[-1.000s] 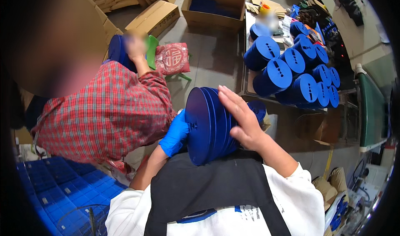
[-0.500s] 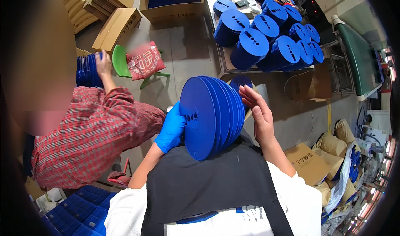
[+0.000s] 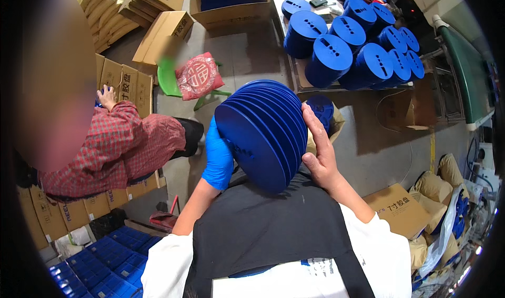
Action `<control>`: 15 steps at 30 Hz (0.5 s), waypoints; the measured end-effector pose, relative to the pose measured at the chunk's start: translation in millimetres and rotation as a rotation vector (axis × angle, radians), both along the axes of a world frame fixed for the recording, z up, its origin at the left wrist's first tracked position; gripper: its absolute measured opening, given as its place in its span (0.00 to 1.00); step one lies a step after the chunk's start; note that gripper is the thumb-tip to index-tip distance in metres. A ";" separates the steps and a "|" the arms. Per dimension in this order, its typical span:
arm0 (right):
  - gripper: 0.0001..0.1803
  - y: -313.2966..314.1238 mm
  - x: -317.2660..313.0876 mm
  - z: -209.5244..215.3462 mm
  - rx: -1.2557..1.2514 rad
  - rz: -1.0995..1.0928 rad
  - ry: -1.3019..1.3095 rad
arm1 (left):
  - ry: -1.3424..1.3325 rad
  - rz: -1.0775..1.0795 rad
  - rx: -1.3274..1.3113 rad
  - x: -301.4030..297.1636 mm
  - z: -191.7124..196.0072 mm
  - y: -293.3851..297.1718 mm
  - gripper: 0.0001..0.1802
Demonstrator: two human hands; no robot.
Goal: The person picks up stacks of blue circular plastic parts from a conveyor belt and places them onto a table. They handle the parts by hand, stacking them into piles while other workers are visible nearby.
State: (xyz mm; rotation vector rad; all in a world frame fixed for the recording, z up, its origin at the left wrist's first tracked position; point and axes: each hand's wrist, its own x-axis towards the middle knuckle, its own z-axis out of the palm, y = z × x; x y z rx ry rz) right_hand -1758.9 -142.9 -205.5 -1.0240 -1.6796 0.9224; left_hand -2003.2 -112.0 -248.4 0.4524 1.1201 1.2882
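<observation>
I hold a stack of several blue plastic discs [image 3: 263,132] on edge against my chest. My left hand [image 3: 218,158], in a blue glove, presses the stack's left face. My bare right hand [image 3: 320,153] presses the right side, so the stack is clamped between both hands. The front disc has small slots near its middle. Below the stack is my black apron over white sleeves.
A person in a red plaid shirt [image 3: 113,150] bends at my left over flat cardboard boxes [image 3: 121,85]. Stacks of blue discs [image 3: 350,40] fill a table ahead. An open carton [image 3: 231,3], a green stool with a red cushion [image 3: 197,77], blue crates [image 3: 100,261] and sacks [image 3: 439,185] surround me.
The stack has stayed clamped between both hands while my view swung right and forward. The other person's hand moved from the blue discs to the cardboard boxes.
</observation>
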 end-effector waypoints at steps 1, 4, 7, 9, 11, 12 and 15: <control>0.42 1.0 -0.3 -2.8 -0.005 0.018 0.016 | -0.041 0.026 -0.004 0.5 2.8 -4.5 0.24; 0.32 5.3 -7.9 -5.5 0.009 0.030 0.088 | -0.282 0.107 -0.104 -1.4 19.3 -25.2 0.23; 0.21 11.7 -18.1 -11.8 0.023 -0.005 0.101 | 0.031 0.016 0.061 -29.8 -44.3 -55.1 0.20; 0.20 22.5 -27.6 -12.0 0.063 -0.033 0.079 | -0.053 0.099 0.047 -39.5 -54.6 -53.9 0.23; 0.20 36.9 -34.5 -5.6 0.121 -0.058 0.021 | 0.117 0.056 0.099 -51.5 -72.6 -47.7 0.24; 0.20 45.3 -40.6 -3.6 0.156 -0.068 -0.004 | 0.128 0.032 0.092 -59.3 -78.2 -43.1 0.24; 0.22 80.5 -67.5 -1.2 0.124 -0.138 0.034 | 0.105 -0.023 0.059 -80.8 -92.9 -15.1 0.25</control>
